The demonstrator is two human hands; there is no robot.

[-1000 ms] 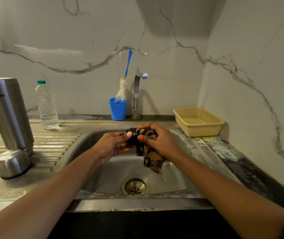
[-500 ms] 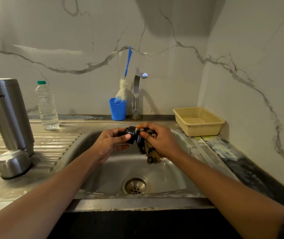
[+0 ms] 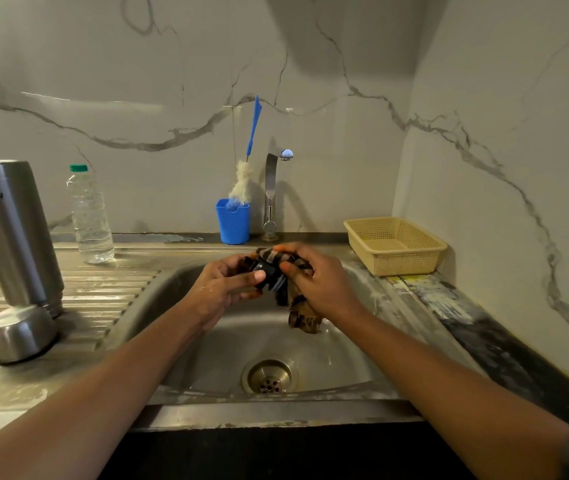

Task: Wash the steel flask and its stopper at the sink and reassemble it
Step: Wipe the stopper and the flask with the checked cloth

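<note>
while left hand (image 3: pixel 222 292) fingers grip stopper (image 3: pixel 265 270), right hand (image 3: pixel 321 284) clutches cloth (image 3: pixel 302 313)

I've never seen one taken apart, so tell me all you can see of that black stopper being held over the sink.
The stopper is a small black piece, plastic by its look, round with a ridged ring at one end. It lies roughly sideways above the sink basin. The left hand pinches it, while the right hand presses a brown striped cloth against it. Its far side is hidden.

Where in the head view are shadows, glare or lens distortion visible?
Head view: the steel flask leans and the sink edges curve, a wide-angle effect; the lettering on the flask reads mirrored; the tap casts a soft shadow on the wall; a pale glare streak crosses the left wall.
</note>
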